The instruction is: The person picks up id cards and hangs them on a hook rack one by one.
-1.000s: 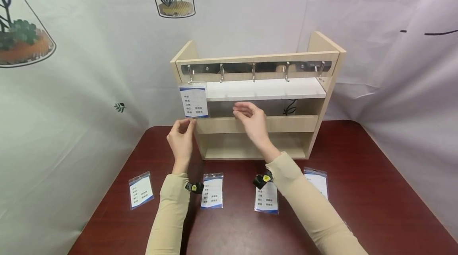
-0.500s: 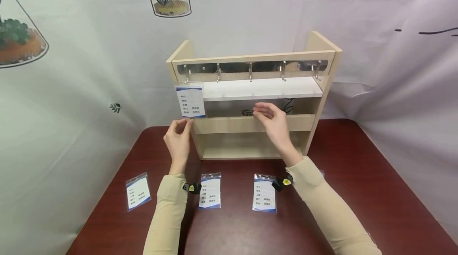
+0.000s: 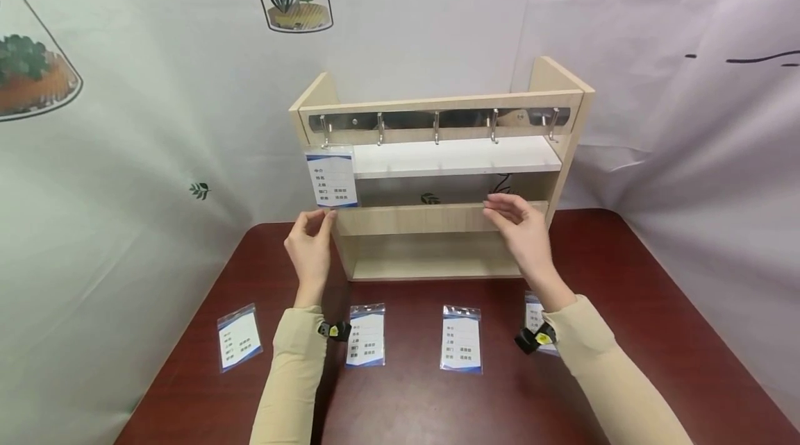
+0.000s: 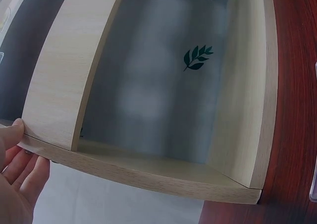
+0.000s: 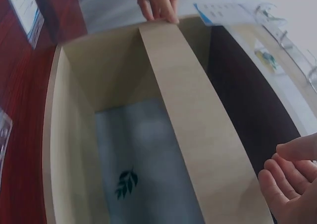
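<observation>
A small wooden shelf with a metal strip of several hooks along its top stands at the back of the table. From the leftmost hook hangs a clear-sleeved name badge, white with blue borders. My left hand pinches the shelf's left side panel just below this badge; in the left wrist view its thumb lies at the panel's front edge. My right hand hovers in front of the shelf's right part, fingers loosely bent, holding nothing.
On the dark red table lie more badges: one at the left, a middle-left badge, a middle-right badge, and a right badge partly covered by the right wrist camera. A pale curtain hangs behind.
My right hand has moved rightward along the shelf front and slightly down. The left hand stays at the side panel, and the hanging badge stays on its hook.
</observation>
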Demonstrator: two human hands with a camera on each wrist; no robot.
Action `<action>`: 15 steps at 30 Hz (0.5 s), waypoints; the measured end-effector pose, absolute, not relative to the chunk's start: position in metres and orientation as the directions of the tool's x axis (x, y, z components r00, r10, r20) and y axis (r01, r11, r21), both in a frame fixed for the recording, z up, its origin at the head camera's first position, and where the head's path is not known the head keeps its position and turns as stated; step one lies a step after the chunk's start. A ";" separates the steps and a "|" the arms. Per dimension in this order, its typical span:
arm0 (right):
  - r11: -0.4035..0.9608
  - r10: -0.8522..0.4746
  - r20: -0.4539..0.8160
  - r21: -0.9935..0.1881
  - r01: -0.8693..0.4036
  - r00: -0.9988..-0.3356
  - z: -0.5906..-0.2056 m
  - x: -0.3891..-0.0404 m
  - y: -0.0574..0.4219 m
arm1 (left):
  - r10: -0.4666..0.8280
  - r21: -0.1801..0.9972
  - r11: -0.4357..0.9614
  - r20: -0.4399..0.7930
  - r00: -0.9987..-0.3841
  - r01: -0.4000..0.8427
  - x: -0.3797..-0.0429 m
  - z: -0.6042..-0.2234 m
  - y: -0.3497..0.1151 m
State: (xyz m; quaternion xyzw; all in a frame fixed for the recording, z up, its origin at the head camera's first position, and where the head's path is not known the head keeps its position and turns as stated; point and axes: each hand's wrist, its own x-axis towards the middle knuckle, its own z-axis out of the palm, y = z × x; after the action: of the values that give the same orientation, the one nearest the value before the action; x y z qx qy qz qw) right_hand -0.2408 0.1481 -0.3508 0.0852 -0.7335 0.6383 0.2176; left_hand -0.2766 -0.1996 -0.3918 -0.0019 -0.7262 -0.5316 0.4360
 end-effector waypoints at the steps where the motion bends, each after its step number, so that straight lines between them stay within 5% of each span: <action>1: 0.180 0.166 0.429 -0.899 -0.400 -0.888 -0.353 -0.239 0.153 | -0.461 0.769 0.435 0.637 -0.618 0.468 -0.277 -0.392 -0.200; 15: 0.275 0.233 0.332 -0.924 -0.266 -0.914 -0.386 -0.225 0.204 | -0.473 0.775 0.416 0.632 -0.614 0.477 -0.278 -0.394 -0.199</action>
State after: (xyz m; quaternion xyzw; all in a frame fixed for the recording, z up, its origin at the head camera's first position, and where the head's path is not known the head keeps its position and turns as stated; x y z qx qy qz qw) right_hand -0.2252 0.2039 -0.3856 0.0106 -0.7712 0.6018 0.2073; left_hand -0.2785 -0.1986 -0.3936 -0.0013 -0.7177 -0.5405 0.4391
